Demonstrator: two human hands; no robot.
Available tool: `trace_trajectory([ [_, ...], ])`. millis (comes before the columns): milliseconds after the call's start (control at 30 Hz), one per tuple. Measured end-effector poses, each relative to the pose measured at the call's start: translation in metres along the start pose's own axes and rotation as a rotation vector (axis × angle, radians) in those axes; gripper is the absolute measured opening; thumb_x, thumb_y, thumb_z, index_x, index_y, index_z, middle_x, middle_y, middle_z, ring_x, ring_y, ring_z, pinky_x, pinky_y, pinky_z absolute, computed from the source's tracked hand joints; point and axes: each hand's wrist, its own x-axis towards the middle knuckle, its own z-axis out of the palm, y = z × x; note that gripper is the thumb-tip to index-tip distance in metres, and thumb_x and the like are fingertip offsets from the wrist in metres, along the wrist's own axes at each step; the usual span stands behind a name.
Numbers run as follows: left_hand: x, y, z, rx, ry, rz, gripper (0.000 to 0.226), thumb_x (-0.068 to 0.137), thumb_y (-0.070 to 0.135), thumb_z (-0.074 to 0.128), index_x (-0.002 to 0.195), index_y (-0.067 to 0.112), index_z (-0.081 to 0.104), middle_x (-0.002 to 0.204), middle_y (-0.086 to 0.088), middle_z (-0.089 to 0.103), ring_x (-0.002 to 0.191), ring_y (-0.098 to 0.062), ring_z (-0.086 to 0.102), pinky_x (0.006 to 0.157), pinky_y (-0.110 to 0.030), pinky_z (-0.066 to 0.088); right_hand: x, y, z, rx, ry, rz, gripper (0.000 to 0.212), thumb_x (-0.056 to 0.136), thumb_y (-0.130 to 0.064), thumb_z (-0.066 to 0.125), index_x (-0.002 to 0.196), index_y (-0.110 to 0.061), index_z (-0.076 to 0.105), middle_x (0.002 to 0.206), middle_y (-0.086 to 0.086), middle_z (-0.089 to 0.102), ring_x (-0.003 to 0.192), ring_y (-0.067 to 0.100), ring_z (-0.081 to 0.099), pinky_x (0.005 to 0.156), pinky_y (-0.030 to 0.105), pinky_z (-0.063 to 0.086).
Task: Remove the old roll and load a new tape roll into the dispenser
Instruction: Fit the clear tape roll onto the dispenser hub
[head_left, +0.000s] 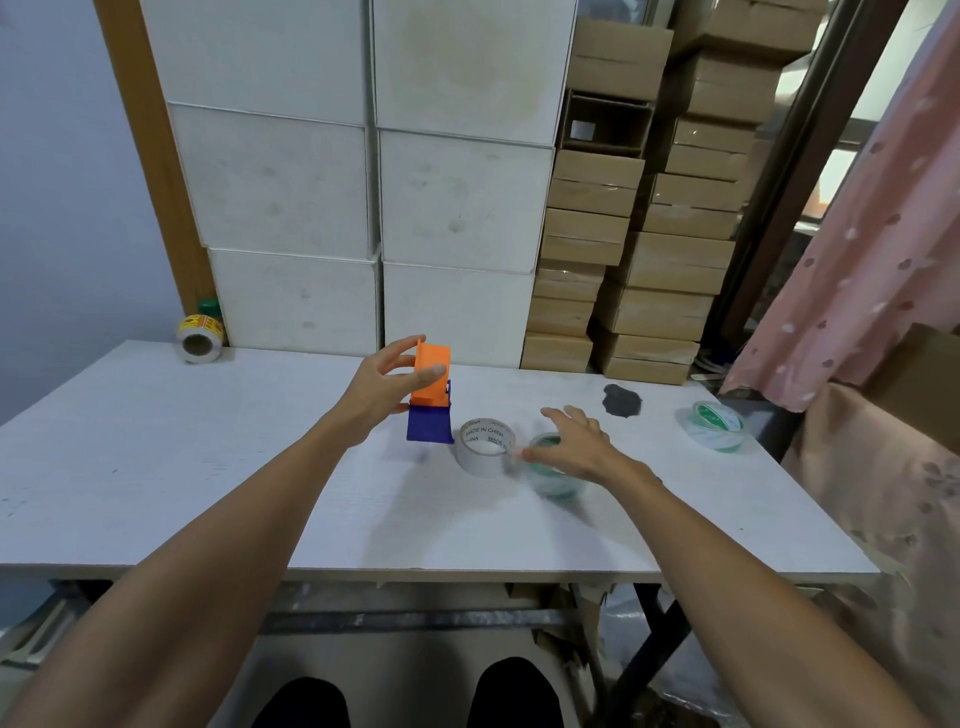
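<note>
An orange and blue tape dispenser (430, 400) stands upright on the white table (208, 467). My left hand (387, 387) grips its orange upper part, thumb across the front. Just right of it lies a grey-white tape roll (485, 453) printed "MADE IN CHINA", flat on the table. A blurred roll with a green core (553, 475) sits right of that, under my right hand (576, 441). The fingers of that hand are spread above the green roll; I cannot tell whether they touch it. A second green-core roll (716, 425) lies far right.
A yellow label roll (199, 336) rests at the table's back left corner. A dark smudge (621, 400) marks the tabletop. White boxes (374, 197) and cardboard boxes (623, 234) are stacked behind. A pink curtain (872, 234) hangs at right. My knees show below the front edge.
</note>
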Motion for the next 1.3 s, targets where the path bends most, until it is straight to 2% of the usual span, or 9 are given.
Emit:
trace_trajectory([
  [133,-0.001,-0.001,0.001,0.008,0.009,0.002,0.069,0.081,0.04,0.078,0.144,0.033,0.05,0.137,-0.003,0.059,0.122,-0.029,0.06,0.091,-0.046,0.058,-0.004,0.013,0.002,0.006,-0.088,0.014,0.112,0.07,-0.071,0.074,0.16,-0.032,0.021,0.168,0.004,0.013,0.152,0.032,0.015,0.121,0.051,0.021],
  [267,-0.004,0.001,0.003,0.0,0.002,0.01,0.064,0.086,0.036,0.076,0.144,0.033,0.05,0.131,0.001,0.06,0.119,-0.027,0.063,0.084,-0.039,0.058,-0.008,0.011,0.006,0.044,-0.121,0.013,0.11,0.073,-0.061,0.077,0.161,-0.028,0.02,0.166,0.002,0.016,0.151,0.03,0.015,0.119,0.053,0.025],
  [467,-0.006,0.004,-0.001,0.001,0.014,0.015,0.065,0.084,0.039,0.077,0.143,0.035,0.051,0.131,0.001,0.06,0.118,-0.026,0.063,0.088,-0.043,0.059,-0.006,0.005,0.011,0.041,-0.083,0.023,0.097,0.083,-0.039,0.079,0.16,-0.024,0.021,0.163,0.007,0.022,0.148,0.033,0.019,0.115,0.049,0.029],
  [700,-0.01,0.006,-0.002,0.012,0.004,0.02,0.063,0.085,0.037,0.077,0.142,0.037,0.052,0.124,0.009,0.061,0.112,-0.019,0.064,0.08,-0.035,0.058,-0.003,0.0,0.01,0.115,0.004,0.001,0.092,0.077,-0.039,0.084,0.154,-0.025,0.034,0.15,0.011,0.037,0.139,0.034,0.029,0.11,0.047,0.035],
  [767,-0.011,0.006,0.0,0.017,0.0,0.022,0.064,0.085,0.038,0.077,0.143,0.036,0.051,0.125,0.007,0.061,0.112,-0.019,0.063,0.08,-0.035,0.058,-0.002,-0.006,0.006,0.303,0.102,-0.016,0.091,0.076,-0.038,0.086,0.152,-0.024,0.038,0.146,0.009,0.042,0.137,0.033,0.036,0.107,0.044,0.038],
  [867,-0.011,0.008,0.002,0.026,-0.002,0.023,0.064,0.084,0.038,0.076,0.143,0.036,0.05,0.122,0.01,0.06,0.111,-0.018,0.063,0.08,-0.035,0.058,-0.002,-0.015,-0.003,0.862,0.174,0.049,0.092,0.074,-0.041,0.088,0.151,-0.024,0.04,0.137,0.004,0.052,0.124,0.026,0.055,0.103,0.04,0.046],
  [1033,-0.01,0.008,0.004,0.013,-0.002,0.031,0.062,0.086,0.036,0.076,0.142,0.036,0.051,0.12,0.013,0.06,0.112,-0.019,0.063,0.082,-0.037,0.058,-0.004,-0.025,-0.011,1.549,0.002,-0.044,0.071,0.084,-0.03,0.08,0.146,-0.016,0.048,0.132,0.01,0.063,0.112,0.03,0.063,0.101,0.049,0.05],
  [1133,-0.01,0.006,0.007,0.015,-0.003,0.025,0.064,0.087,0.035,0.075,0.146,0.034,0.049,0.122,0.009,0.06,0.115,-0.023,0.062,0.089,-0.042,0.057,-0.005,-0.036,-0.009,1.638,-0.028,-0.115,0.072,0.08,-0.032,0.083,0.144,-0.019,0.054,0.138,0.01,0.062,0.111,0.029,0.066,0.097,0.048,0.053],
  [1300,-0.013,0.005,0.01,0.007,-0.011,0.028,0.062,0.086,0.034,0.077,0.142,0.035,0.051,0.119,0.014,0.062,0.11,-0.017,0.065,0.083,-0.037,0.058,-0.006,-0.05,-0.007,1.614,-0.057,-0.113,0.094,0.065,-0.036,0.093,0.148,-0.021,0.049,0.146,0.012,0.055,0.119,0.031,0.063,0.084,0.041,0.058],
])
